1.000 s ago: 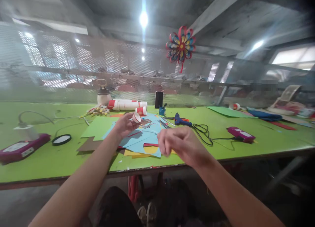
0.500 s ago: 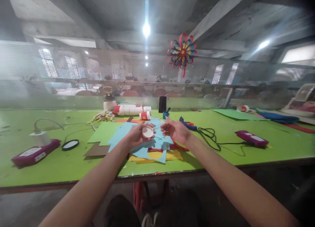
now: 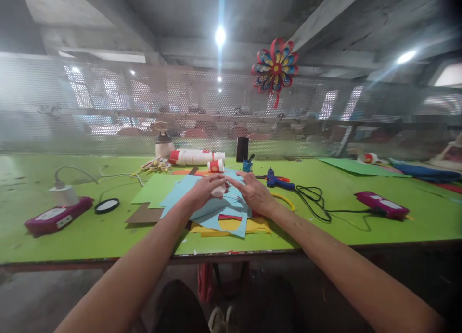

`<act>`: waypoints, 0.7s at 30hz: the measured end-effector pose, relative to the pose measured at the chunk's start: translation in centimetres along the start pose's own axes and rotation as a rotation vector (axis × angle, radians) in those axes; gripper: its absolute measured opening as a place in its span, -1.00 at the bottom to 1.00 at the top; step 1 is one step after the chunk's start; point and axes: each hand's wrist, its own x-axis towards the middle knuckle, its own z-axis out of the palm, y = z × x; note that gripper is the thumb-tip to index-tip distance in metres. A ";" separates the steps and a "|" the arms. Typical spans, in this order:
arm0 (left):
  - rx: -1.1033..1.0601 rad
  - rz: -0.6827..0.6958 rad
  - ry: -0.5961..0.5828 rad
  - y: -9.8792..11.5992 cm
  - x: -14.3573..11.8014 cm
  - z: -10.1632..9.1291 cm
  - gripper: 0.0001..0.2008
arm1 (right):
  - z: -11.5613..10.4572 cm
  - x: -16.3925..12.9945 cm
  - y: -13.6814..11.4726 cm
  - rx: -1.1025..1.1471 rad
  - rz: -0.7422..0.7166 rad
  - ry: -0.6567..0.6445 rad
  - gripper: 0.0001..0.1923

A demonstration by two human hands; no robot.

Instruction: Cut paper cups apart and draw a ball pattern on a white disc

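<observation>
The left hand [image 3: 204,191] curls around a small white roll [image 3: 218,190] above the blue paper sheets [image 3: 216,210]. The right hand [image 3: 254,193], fingers extended and holding nothing, touches it. A firm left-hand hold while the right fingertips work the roll's edge would probably go best.

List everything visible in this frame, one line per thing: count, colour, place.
table: 1, green, across the view
paper sheets: a stack, blue, yellow and green, table centre
small roll: 1, white, in the left hand
glue gun: 1, blue, behind the right hand
cable: 1, black, right of centre
boxes: 2, magenta, far left and right
round lid: 1, black-rimmed, left
glue bottles: 2, white and red, lying at the back
paper flower: 1, red, blue and yellow, hanging on the mesh
left hand: 1, closed on the small roll
right hand: 1, fingers spread, beside the roll
</observation>
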 end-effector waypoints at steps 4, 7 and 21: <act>0.031 0.022 -0.009 0.1 -0.2 -0.1 -0.79 | 0.2 0.0 -0.3 -0.114 -0.024 0.029 -0.25; 0.036 0.025 -0.037 0.2 -0.4 -0.2 -0.77 | 0.2 0.0 -0.6 -0.153 -0.041 0.044 -0.27; -0.033 -0.049 -0.064 -0.2 -0.4 -0.5 -0.82 | 0.4 -0.4 -1.1 -0.152 -0.078 0.051 -0.35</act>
